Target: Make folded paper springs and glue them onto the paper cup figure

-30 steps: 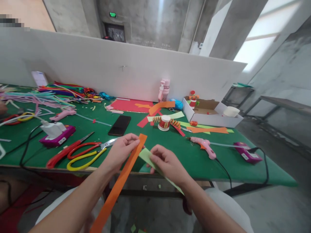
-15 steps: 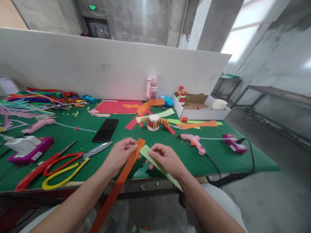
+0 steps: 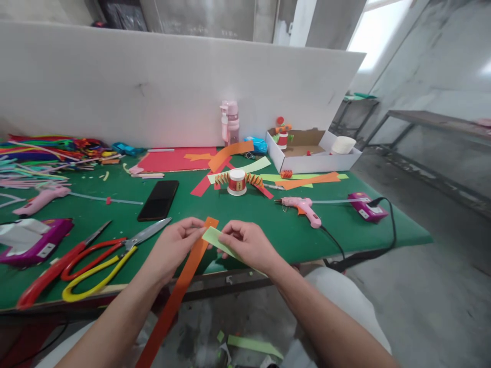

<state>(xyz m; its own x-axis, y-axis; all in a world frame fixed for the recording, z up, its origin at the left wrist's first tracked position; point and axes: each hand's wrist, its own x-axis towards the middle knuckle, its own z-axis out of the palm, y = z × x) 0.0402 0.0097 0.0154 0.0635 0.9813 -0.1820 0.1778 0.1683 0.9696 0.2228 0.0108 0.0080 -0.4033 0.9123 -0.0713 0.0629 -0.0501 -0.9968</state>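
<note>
Green paper strip (image 3: 214, 237) now overlaps flat orange strip (image 3: 177, 292).

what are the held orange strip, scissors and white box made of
Orange strip: seemingly paper or card, matte, thin, flat. Scissors: likely metal blades, shiny grey; perhaps plastic handles, smooth bright red and yellow. White box: probably cardboard, matte, brown inside.
</note>
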